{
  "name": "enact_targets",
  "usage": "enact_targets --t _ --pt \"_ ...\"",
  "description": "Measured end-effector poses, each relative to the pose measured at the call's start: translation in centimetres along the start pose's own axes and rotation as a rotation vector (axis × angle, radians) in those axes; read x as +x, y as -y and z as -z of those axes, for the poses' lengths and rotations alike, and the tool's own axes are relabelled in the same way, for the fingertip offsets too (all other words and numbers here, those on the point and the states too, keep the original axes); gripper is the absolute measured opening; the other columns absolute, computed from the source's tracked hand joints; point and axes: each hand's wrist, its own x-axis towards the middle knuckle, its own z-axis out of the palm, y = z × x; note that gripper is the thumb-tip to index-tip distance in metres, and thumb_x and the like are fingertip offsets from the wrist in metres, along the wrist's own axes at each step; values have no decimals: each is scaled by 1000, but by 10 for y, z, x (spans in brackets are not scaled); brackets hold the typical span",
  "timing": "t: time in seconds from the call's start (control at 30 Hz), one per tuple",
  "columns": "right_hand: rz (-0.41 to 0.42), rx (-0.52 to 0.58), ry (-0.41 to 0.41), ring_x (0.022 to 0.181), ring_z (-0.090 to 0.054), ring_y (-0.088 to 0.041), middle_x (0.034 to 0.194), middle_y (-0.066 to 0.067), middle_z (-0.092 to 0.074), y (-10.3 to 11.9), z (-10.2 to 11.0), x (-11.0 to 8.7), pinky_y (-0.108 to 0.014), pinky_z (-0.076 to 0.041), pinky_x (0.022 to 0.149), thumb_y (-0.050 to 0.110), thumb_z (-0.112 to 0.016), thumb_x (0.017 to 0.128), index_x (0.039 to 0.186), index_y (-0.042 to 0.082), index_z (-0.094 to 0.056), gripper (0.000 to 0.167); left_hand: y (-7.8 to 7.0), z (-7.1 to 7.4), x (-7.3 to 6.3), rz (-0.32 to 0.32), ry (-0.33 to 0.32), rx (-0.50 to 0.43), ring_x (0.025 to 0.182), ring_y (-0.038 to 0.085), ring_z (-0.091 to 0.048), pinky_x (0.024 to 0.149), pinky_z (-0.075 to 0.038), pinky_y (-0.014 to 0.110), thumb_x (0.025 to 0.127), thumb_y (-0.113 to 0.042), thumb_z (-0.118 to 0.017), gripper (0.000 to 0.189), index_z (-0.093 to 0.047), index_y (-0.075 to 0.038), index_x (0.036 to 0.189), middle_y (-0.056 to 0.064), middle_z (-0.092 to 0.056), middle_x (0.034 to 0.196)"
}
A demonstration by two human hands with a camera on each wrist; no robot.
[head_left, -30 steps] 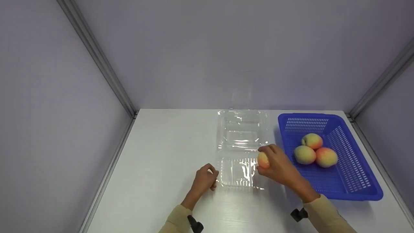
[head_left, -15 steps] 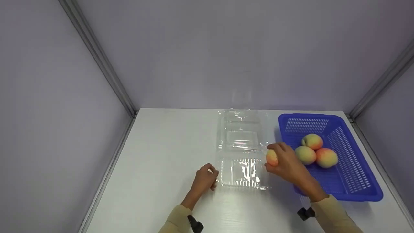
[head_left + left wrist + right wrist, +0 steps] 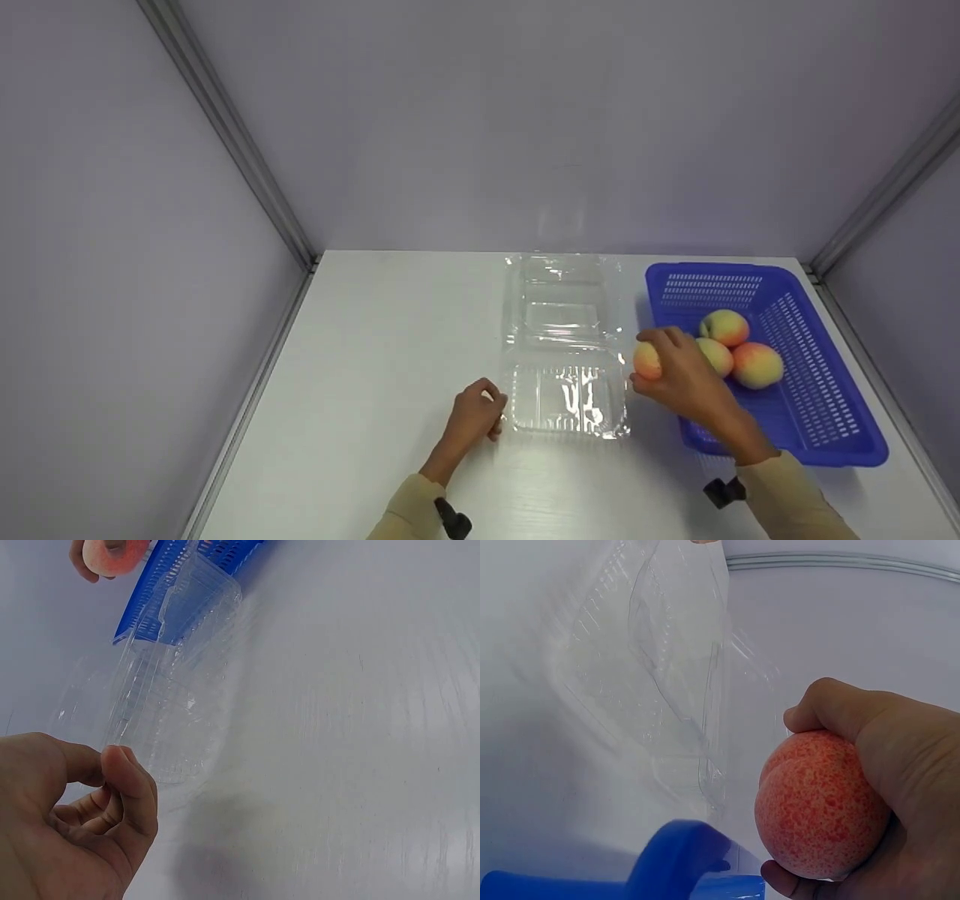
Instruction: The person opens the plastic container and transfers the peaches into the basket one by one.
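A clear plastic clamshell container lies opened on the white table, its lid folded toward the back wall. My left hand pinches the container's left rim between thumb and curled fingers; the left wrist view shows this grip close up. My right hand holds a red-and-yellow peach above the gap between container and basket. Seen from the right wrist, that peach sits between thumb and fingers. Three more peaches, one of them the reddish peach, rest in the blue basket, one partly hidden by my right hand.
The blue plastic basket with slotted walls stands at the table's right side. Grey panel walls enclose the table at the back, left and right. In the right wrist view the basket's blue rim is close below the hand.
My right hand has moved right with the peach, from over the container's right side toward the basket's left rim. The left hand has stayed at the container's edge.
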Motion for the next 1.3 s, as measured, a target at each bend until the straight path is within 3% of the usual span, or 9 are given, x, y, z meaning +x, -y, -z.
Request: enact_targets --t 0.73,1.1,1.3 --pt "-78 -2 -4 111 -59 -41 122 -25 -64 -24 20 4 -61 -53 98 14 -79 83 128 -2 -63 51 0 0 0 13 -1 16 50 9 -57 48 -53 23 104 -17 -61 12 -60 -8 97 -3 -58 59" --pt "-187 -14 54 110 -59 -40 126 -24 -61 -39 29 11 -64 -56 97 21 -77 88 137 1 -58 57 1 0 1 6 2 1 48 10 -57 47 -52 23 105 -15 -61 12 -60 -8 96 0 -60 59" --pt "-190 -29 71 109 -60 -43 127 -27 -60 -47 32 19 -65 -56 94 24 -78 89 139 -2 -55 61 2 0 2 -1 4 11 47 9 -57 47 -52 23 105 -15 -61 12 -60 -8 96 -1 -60 58"
